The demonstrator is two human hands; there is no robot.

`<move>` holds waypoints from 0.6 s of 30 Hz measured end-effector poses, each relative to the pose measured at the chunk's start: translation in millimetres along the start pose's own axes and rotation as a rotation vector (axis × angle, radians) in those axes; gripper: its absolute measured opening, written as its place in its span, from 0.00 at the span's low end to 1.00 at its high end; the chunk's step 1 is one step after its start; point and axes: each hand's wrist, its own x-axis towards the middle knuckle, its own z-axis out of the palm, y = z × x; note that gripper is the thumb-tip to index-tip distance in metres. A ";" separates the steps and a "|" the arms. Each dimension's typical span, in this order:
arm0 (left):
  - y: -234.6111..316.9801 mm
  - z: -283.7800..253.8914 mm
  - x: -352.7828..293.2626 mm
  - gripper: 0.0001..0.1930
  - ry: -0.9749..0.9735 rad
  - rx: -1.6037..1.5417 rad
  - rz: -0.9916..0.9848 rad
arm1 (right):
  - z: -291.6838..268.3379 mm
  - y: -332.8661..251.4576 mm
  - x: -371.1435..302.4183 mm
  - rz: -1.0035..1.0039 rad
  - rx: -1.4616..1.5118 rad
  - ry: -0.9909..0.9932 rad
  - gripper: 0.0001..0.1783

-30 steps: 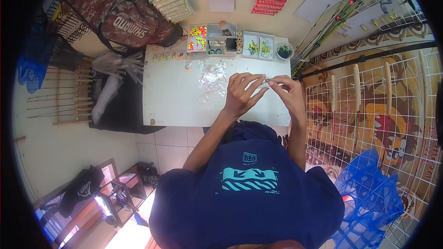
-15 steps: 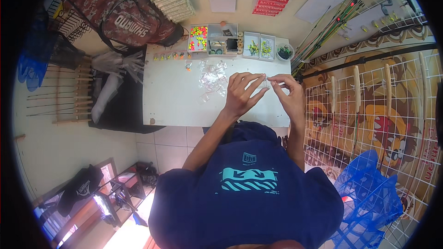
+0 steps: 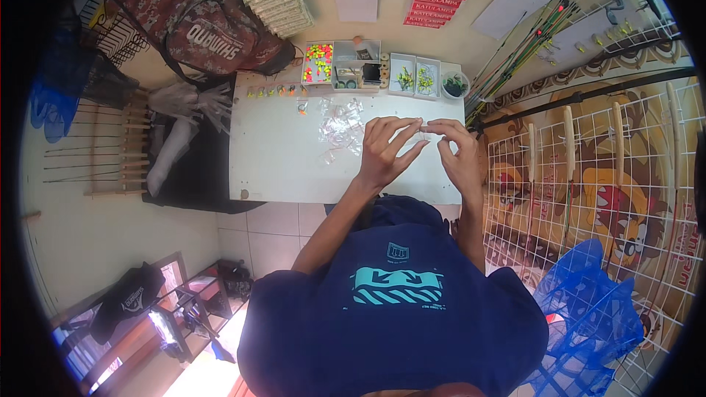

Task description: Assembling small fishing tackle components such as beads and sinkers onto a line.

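Above the right part of the white table (image 3: pixel 287 165), my left hand (image 3: pixel 386 151) and my right hand (image 3: pixel 460 154) meet fingertip to fingertip. Both are closed in a pinch at one small spot. Something thin and tiny seems to be between them, too small to make out. Left of my left hand lies a loose pile of small clear plastic bags (image 3: pixel 340 126). A row of small bright fishing lures (image 3: pixel 271 91) runs along the far left of the table, with a single orange one (image 3: pixel 301 108) just nearer.
At the table's back stand a white box of colourful floats (image 3: pixel 318 63), a divided tray (image 3: pixel 356 50), white boxes of green-yellow pieces (image 3: pixel 402 78) and a round tub (image 3: pixel 454 86). Fishing rods (image 3: pixel 507 62) lean behind on the right. A white wire rack (image 3: pixel 588 147) rises beside the table.
My right hand's fingers have shifted slightly, its fingertips coming closer to those of my left hand. My left hand stays nearly in place.
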 end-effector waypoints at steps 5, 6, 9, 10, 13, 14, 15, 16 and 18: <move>0.7 1.5 -1.1 0.22 -0.008 -0.001 0.015 | 4.9 6.5 -0.7 -0.029 0.011 -0.038 0.19; 1.1 1.6 -1.3 0.22 -0.008 -0.003 0.011 | 5.5 6.7 -0.7 -0.002 0.021 -0.051 0.19; 0.8 2.6 -2.8 0.22 -0.009 -0.008 -0.006 | 5.1 4.0 -0.2 -0.020 0.030 -0.040 0.19; 0.4 2.7 -3.3 0.22 -0.008 -0.010 -0.023 | 3.1 1.3 0.4 0.000 0.050 -0.047 0.20; 1.0 2.4 -3.2 0.21 -0.010 -0.016 -0.049 | 0.5 5.3 -0.1 0.012 0.119 -0.020 0.20; 1.3 2.4 -3.5 0.21 -0.012 -0.016 -0.047 | -0.1 6.4 -0.6 0.012 0.120 -0.018 0.20; 1.6 2.5 -3.9 0.21 -0.014 -0.010 -0.047 | -0.6 7.4 -1.2 0.004 0.129 -0.005 0.20; 1.7 2.7 -4.1 0.21 -0.017 -0.004 -0.047 | -0.8 8.3 -1.7 -0.004 0.139 0.008 0.20; 1.7 2.9 -5.0 0.21 -0.018 -0.003 -0.050 | -0.3 10.5 -3.2 0.029 0.176 0.004 0.18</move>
